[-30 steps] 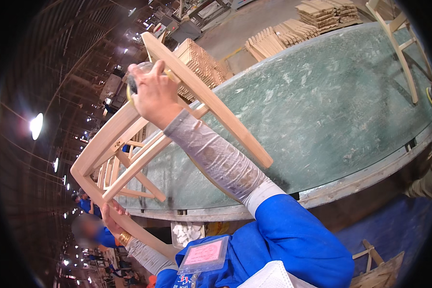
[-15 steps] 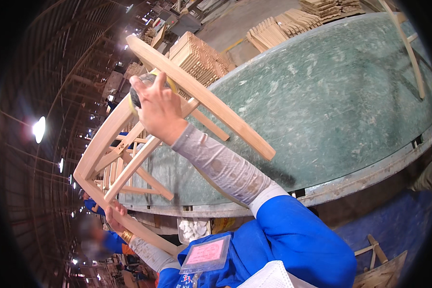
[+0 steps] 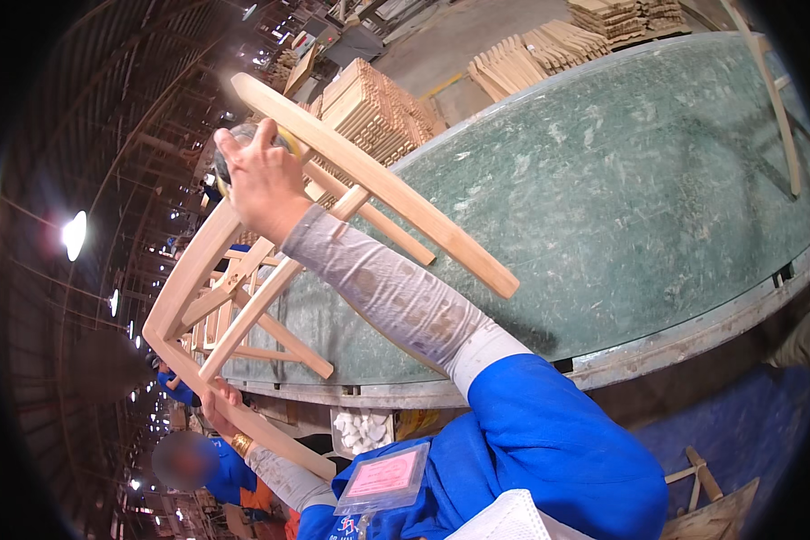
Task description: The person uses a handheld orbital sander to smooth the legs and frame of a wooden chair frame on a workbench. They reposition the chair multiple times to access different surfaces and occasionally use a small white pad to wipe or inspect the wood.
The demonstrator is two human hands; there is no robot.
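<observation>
A bare-wood chair frame (image 3: 189, 279) stands tilted at the near left end of the green-topped table. My right hand (image 3: 265, 189) is stretched out to the frame's upper corner, its fingers curled over a round black-and-yellow sanding pad (image 3: 225, 162). The pad lies against the curved rail, close to the long leg (image 3: 387, 189); its working face is hidden. Lower down, my left hand (image 3: 222, 407) grips another leg (image 3: 274, 441) of the frame, near the joint with a crossbar. Part of the left fingers is hidden behind the wood.
The green table (image 3: 603, 198) stretches to the right, with another wooden piece (image 3: 774, 99) at its far end. Stacked wooden parts (image 3: 378, 108) stand beyond it. A tub of white pieces (image 3: 362, 430) sits below the edge. A co-worker in blue (image 3: 229, 468) is at lower left.
My right hand and the sanding pad have slid left along the frame's upper rail. The left hand keeps its hold, and the chair frame has hardly shifted.
</observation>
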